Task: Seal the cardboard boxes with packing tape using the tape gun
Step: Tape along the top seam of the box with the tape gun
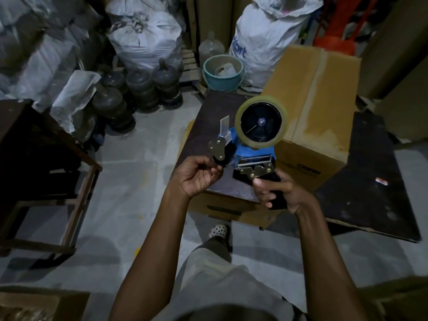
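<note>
The tape gun (250, 147) is held in the air near the centre, above a dark board (208, 121) laid over a low box (222, 206). Its handle is gripped by the right hand (279, 192), fingers wrapped round it. At its mouth something thin, probably the tape's free end, is pinched by the left hand (196, 179). The cardboard box (312, 89) at 2 o'clock appears already taped along its seam; the low box's top is hidden. The gun's long axis is judged to run from 4 to 10 o'clock, mouth towards 9, tape roll (261, 100) at 12.
</note>
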